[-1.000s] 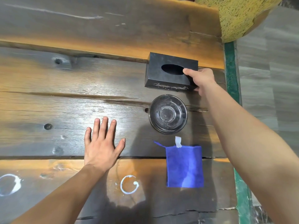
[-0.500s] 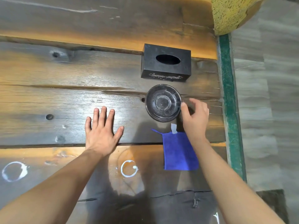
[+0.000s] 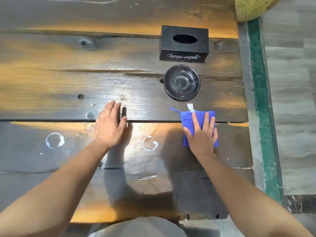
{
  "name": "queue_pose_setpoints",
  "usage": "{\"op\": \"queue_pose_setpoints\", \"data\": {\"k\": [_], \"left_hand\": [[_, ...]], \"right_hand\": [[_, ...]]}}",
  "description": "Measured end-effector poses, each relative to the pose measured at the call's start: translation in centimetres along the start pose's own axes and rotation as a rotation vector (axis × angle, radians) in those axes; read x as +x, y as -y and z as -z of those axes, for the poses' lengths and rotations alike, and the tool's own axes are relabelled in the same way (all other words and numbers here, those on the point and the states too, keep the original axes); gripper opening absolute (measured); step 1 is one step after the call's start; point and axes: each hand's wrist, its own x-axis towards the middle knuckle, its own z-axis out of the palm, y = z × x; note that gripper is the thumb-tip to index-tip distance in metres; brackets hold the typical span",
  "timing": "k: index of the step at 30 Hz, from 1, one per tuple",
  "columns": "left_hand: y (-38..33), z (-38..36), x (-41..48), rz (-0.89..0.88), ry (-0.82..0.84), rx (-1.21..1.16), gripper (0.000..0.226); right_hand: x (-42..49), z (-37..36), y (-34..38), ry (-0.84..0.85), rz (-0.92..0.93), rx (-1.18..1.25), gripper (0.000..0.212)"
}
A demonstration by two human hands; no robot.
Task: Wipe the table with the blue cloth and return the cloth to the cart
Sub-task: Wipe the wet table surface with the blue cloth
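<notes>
A folded blue cloth (image 3: 187,120) with a white tag lies on the dark wooden table (image 3: 68,79) near its right edge. My right hand (image 3: 202,134) lies flat on top of the cloth, fingers spread, covering most of it. My left hand (image 3: 109,124) hovers just over the table to the left, fingers together and slightly blurred, holding nothing. Two white ring stains mark the wood: one (image 3: 150,143) between my hands, another (image 3: 55,140) further left. No cart is in view.
A black tissue box (image 3: 184,43) stands at the back right, with a dark glass ashtray (image 3: 181,82) just in front of it, right behind the cloth. The table's right edge meets a green strip (image 3: 259,100) and grey floor. A yellow speckled object (image 3: 251,7) sits top right.
My right hand left the tissue box, passed the ashtray and came down flat on the blue cloth. My left hand lifted slightly off the table and its fingers drew together.
</notes>
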Motion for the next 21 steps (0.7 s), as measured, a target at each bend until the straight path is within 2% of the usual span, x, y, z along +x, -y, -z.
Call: {"op": "queue_pose_setpoints", "data": {"k": [5, 10, 16, 21], "left_hand": [[4.3, -0.9, -10.3, 0.163, -0.064, -0.021, 0.052], [9.5, -1.8, -17.4, 0.25, -0.071, 0.041, 0.065], [16.6, -1.9, -18.6, 0.408, -0.032, 0.168, 0.078], [19.6, -2.8, -18.5, 0.331, -0.013, 0.222, 0.079]], "right_hand": [[-0.6, -0.4, 0.2, -0.053, 0.009, 0.052, 0.064], [-1.8, -1.5, 2.0, -0.072, 0.036, 0.053, 0.063], [-4.1, -3.5, 6.9, -0.09, 0.139, 0.009, 0.061], [-6.9, -5.5, 13.0, -0.206, 0.264, -0.075, 0.056]]}}
